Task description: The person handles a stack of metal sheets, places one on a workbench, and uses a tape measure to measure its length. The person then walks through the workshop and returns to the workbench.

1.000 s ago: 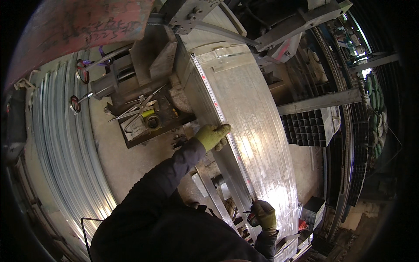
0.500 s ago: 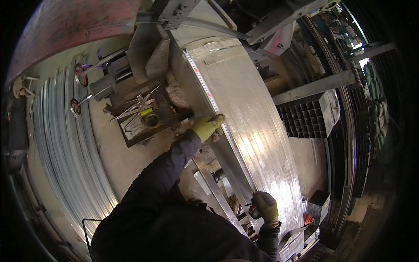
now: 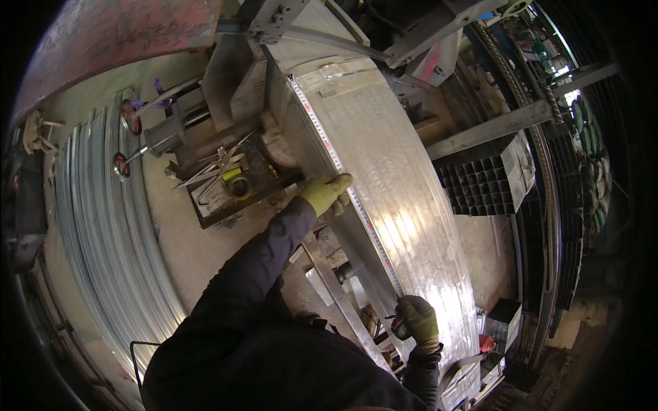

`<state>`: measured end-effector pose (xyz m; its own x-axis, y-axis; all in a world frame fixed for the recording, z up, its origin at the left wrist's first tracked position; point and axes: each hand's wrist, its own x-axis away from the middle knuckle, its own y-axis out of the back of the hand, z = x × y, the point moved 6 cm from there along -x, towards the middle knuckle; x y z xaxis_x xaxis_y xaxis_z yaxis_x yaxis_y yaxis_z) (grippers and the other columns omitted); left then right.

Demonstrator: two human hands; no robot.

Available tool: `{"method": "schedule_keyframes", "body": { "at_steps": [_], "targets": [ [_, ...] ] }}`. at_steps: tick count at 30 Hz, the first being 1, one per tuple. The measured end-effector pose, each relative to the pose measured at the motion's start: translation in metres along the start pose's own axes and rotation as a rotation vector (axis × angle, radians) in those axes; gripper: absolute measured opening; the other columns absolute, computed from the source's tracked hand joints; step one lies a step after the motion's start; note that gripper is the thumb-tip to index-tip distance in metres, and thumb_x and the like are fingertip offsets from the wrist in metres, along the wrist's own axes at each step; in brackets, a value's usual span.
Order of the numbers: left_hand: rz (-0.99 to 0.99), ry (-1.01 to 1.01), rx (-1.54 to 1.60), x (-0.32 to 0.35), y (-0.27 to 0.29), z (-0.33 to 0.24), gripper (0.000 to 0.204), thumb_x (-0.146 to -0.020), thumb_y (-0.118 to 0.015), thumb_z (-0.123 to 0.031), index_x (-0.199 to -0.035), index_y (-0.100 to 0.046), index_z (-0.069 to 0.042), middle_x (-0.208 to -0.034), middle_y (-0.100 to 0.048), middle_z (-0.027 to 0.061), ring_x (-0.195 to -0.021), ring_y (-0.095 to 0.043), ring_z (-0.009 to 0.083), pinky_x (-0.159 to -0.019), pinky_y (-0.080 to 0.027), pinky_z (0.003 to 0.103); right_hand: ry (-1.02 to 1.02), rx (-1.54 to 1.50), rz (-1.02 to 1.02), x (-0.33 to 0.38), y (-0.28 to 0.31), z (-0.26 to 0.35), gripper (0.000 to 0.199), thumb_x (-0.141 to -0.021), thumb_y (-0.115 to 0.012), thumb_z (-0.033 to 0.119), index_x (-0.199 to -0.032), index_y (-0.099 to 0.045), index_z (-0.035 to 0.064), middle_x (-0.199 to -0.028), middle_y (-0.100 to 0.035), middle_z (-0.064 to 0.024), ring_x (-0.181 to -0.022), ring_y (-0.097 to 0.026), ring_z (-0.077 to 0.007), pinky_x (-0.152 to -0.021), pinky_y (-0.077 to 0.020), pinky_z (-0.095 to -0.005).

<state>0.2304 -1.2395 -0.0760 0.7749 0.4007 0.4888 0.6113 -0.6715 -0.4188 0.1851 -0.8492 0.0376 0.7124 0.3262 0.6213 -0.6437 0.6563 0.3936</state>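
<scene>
While left hand (image 3: 327, 195), half curled, pins measuring tape (image 3: 371, 228) to metal stack (image 3: 401, 185), right hand (image 3: 419, 320) grips tape case (image 3: 399, 329)

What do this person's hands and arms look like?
The left hand and right hand wear yellow-green work gloves with darker, greyish fingers. The left sleeve and right sleeve are dark and long; no markings are discernible.

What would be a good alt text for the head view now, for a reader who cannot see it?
A person's gloved left hand rests on a pulled-out tape measure along the edge of a long, silvery metal stack, while the gloved right hand grips the tape's case lower in the picture. A dark tray of tools lies to the left.
</scene>
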Motion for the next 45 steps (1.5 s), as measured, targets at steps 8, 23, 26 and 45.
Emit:
{"method": "schedule_keyframes", "body": {
  "at_steps": [8, 23, 26, 45],
  "targets": [
    [0.014, 0.008, 0.021, 0.001, -0.003, -0.009, 0.047, -0.098, -0.067, -0.046, -0.081, -0.068, -0.003, -0.067, -0.064, 0.009, -0.05, -0.059, 0.0184, -0.053, -0.051, 0.034, 0.036, -0.028, -0.034, 0.006, 0.023, -0.032, 0.02, -0.096, -0.074, 0.019, -0.106, -0.074, 0.0012, -0.085, -0.073, -0.0033, -0.072, -0.064, -0.0101, -0.065, -0.0513, -0.027],
    [-0.155, -0.057, -0.272, -0.011, 0.02, -0.012, 0.048, -0.097, -0.068, -0.047, -0.083, -0.059, -0.001, -0.055, -0.05, 0.0063, -0.057, -0.058, 0.0237, -0.076, -0.058, 0.044, -0.016, 0.988, -0.098, 0.073, 0.108, -0.119, 0.04, -0.092, -0.063, 0.049, -0.1, -0.075, 0.0118, -0.084, -0.073, -0.0158, -0.081, -0.071, -0.0348, -0.074, -0.0547, -0.0433],
    [-0.17, -0.008, -0.266, -0.015, 0.023, -0.014, 0.049, -0.096, -0.067, -0.05, -0.087, -0.06, -0.002, -0.057, -0.053, 0.0066, -0.068, -0.066, 0.0301, -0.075, -0.055, 0.045, -0.049, 0.762, -0.012, 0.086, 0.115, -0.104, 0.028, -0.096, -0.058, 0.039, -0.105, -0.075, 0.0183, -0.088, -0.074, -0.0101, -0.085, -0.073, -0.0296, -0.075, -0.0561, -0.0423],
    [-0.325, -0.148, -0.451, -0.002, 0.018, -0.029, 0.065, -0.097, -0.06, -0.059, -0.102, -0.063, 0.005, -0.068, -0.061, 0.0103, -0.071, -0.069, 0.0284, -0.066, -0.058, 0.039, -0.238, 0.762, -0.101, 0.066, 0.135, -0.126, 0.05, -0.096, -0.062, 0.056, -0.114, -0.077, 0.0124, -0.109, -0.077, -0.0102, -0.103, -0.072, -0.0279, -0.091, -0.0539, -0.039]
  ]
}}
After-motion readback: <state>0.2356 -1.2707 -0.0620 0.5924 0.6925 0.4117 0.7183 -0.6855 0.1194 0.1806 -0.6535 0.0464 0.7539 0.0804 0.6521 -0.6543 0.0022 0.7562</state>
